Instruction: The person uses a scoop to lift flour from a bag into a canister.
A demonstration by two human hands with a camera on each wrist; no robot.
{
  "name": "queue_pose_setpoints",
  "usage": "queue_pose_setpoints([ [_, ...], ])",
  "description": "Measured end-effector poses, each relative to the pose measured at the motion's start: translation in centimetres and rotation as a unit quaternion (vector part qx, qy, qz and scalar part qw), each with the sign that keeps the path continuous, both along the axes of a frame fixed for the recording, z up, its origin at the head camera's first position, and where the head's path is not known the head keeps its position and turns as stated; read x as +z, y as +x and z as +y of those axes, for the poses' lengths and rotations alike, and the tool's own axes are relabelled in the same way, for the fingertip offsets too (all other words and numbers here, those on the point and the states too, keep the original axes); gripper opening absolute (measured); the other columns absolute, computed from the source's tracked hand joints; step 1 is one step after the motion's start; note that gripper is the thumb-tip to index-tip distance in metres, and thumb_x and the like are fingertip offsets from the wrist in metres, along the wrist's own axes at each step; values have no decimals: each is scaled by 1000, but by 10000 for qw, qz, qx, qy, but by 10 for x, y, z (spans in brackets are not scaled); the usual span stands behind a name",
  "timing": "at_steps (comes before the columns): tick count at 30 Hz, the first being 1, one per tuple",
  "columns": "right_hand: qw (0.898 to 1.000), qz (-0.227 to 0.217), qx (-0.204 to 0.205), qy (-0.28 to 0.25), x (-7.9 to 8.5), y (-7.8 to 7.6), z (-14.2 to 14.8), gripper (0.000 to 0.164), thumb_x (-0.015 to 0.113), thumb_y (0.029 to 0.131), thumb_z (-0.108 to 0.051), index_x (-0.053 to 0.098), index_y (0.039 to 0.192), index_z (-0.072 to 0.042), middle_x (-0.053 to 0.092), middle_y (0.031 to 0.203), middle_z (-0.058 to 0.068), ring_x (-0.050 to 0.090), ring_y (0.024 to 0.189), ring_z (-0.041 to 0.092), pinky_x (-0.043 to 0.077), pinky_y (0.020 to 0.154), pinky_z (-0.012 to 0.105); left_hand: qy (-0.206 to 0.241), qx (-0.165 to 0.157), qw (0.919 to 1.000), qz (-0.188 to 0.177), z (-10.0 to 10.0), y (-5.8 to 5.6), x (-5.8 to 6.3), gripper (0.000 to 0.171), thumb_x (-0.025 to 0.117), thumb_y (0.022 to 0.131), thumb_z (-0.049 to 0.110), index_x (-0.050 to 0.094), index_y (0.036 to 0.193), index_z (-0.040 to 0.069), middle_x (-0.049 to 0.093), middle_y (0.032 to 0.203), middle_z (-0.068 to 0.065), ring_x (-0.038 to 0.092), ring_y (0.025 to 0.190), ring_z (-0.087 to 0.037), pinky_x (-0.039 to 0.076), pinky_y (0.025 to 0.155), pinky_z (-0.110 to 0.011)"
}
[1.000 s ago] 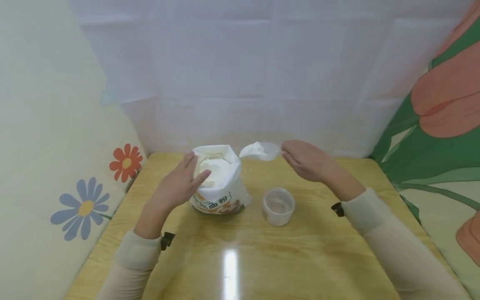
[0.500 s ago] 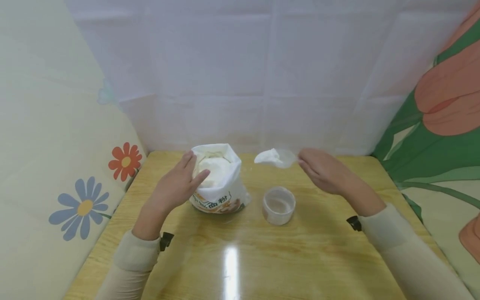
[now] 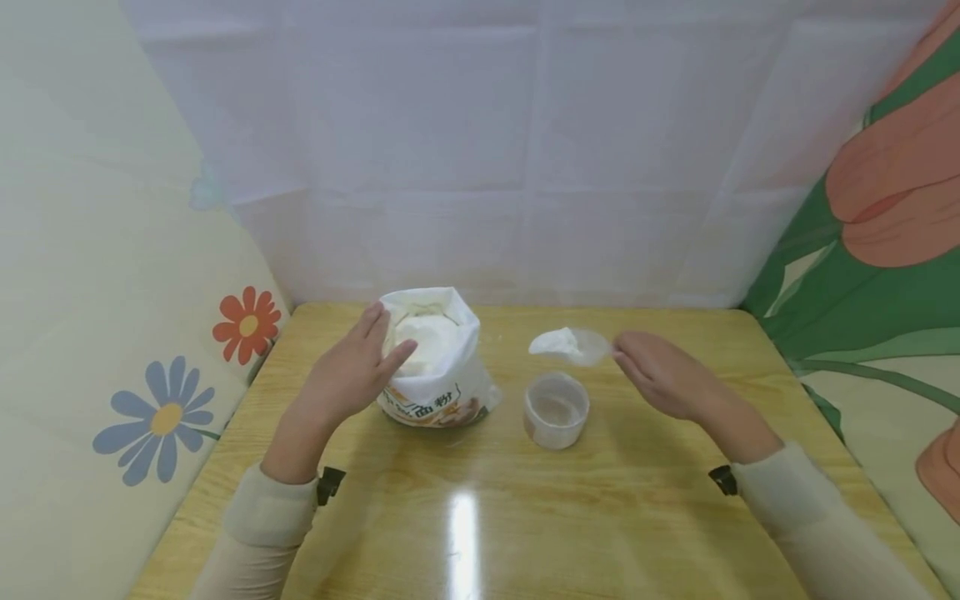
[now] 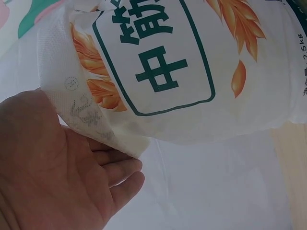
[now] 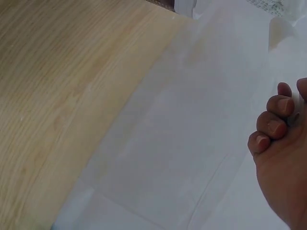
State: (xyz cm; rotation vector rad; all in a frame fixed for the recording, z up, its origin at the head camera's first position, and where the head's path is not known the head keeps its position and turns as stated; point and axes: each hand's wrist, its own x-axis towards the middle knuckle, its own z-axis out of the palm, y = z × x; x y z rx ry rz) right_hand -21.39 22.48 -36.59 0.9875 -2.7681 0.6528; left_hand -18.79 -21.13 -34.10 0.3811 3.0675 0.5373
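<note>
A white flour bag (image 3: 438, 392) stands with its top spread, flour (image 3: 431, 342) showing inside. My left hand (image 3: 348, 371) holds its left rim, thumb over the opening and the other fingers at the outer side. In the left wrist view, the fingertips (image 4: 127, 167) curl round the edge of the bag (image 4: 163, 91). My right hand (image 3: 663, 375) grips the handle end of a clear plastic scoop (image 3: 592, 347). White flour is heaped in the scoop's front, which hangs just beyond a clear round tub (image 3: 555, 412). In the right wrist view, my fingers (image 5: 273, 125) are curled in.
The tub stands on the wooden table (image 3: 600, 533), right of the bag. A white cloth (image 3: 420, 167) hangs behind the table's far edge. Flower-printed cloths (image 3: 168, 417) flank both sides. A bright reflection lies on the tabletop near the front.
My right hand has moved right and then nearer, carrying the scoop of flour from beside the bag to just beyond the tub. My left hand has stayed at the bag.
</note>
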Motion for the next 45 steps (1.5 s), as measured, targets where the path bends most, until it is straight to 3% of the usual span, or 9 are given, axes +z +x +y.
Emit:
queue_pose_setpoints([
  [22,9984,345,239,383,-23,21,18,18,51,104,-5,55,90,-16,43,76,-11,40,69,4,40,62,29,17,-18,10000,6,-1,2,0,94,24,103,68,10,159,-7,5,169,-20,10,155,-37,19,123,-55],
  [30,9963,481,235,666,-22,22,18,17,52,103,-5,55,89,-14,42,75,-11,40,70,6,41,64,31,5,-16,10000,31,-1,1,-1,94,25,103,67,11,159,-7,5,169,-21,11,155,-38,20,123,-55],
  [37,9906,868,421,975,-23,19,21,19,55,101,-4,51,86,-16,38,73,-11,36,67,6,38,61,29,9,-38,10000,22,-1,0,-2,94,25,103,67,11,159,-7,6,169,-21,10,155,-37,20,123,-55],
  [45,9870,815,576,1259,-15,16,19,19,56,99,-4,51,85,-16,38,72,-10,36,66,7,37,61,30,0,-44,10000,16,-1,-1,-1,94,25,103,67,11,159,-7,6,169,-21,10,155,-37,19,123,-55],
])
